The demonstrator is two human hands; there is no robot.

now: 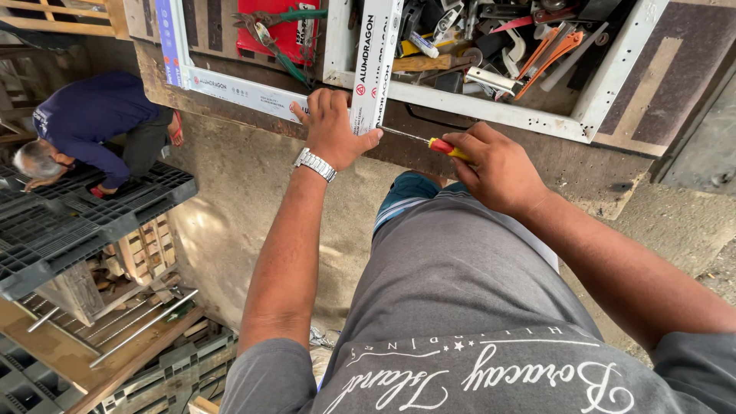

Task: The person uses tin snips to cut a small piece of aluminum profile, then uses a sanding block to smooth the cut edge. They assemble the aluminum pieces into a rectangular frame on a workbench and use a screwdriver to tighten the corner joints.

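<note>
Head view, looking steeply down. A worn brown workbench (537,165) crosses the upper frame; below it lies a bare concrete floor (238,230). At left, black plastic pallets (69,218) sit above stacked timber and metal rods (142,326), and a second person in a dark blue shirt (92,115) crouches over them, well apart from the wearer's hands.

On the bench, white aluminium frame sections (253,92) enclose a heap of loose hand tools (498,46) — orange-handled pliers, a wooden-handled hammer, assorted metal pieces. Red tin snips with green grips (280,31) lie in the neighbouring bay.

A white upright profile (374,65) runs toward the bench edge. The left hand (331,130), with a metal watch (315,164) at the wrist, is pressed against this profile's lower end, fingers spread over the frame corner and thumb touching its side.

The right hand (498,169) is closed around a screwdriver with a red-and-yellow handle (445,148) — its thin shaft points left, reaching the base of the profile just beside the left thumb. The wearer's grey shirt (460,307) fills the lower frame.
</note>
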